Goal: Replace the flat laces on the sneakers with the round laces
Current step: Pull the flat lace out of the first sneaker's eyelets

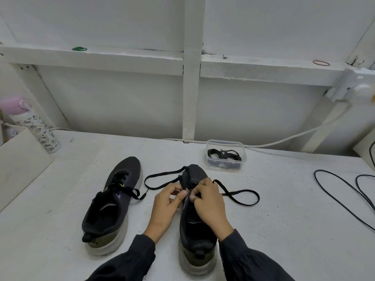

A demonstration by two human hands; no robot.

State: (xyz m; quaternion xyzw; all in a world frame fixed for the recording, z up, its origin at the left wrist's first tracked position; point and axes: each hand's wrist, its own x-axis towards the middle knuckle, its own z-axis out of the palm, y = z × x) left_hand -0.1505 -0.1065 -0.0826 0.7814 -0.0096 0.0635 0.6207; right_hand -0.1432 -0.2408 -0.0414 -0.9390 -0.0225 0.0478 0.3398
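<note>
Two black sneakers stand on the white table, heels toward me. The left sneaker (110, 201) still has its flat lace tied. The right sneaker (194, 220) has its flat black lace (241, 194) pulled loose, with loops lying on both sides of the toe. My left hand (167, 201) and my right hand (209, 201) both pinch at the lacing over the right sneaker's tongue. A clear plastic box (225, 154) behind that shoe holds coiled round black laces (224, 154).
A patterned bottle with a pink lid (34, 126) stands at the far left beside a white board (20, 161). Black cables (345, 197) lie at the right. A white cord (284, 140) runs along the back wall to a socket.
</note>
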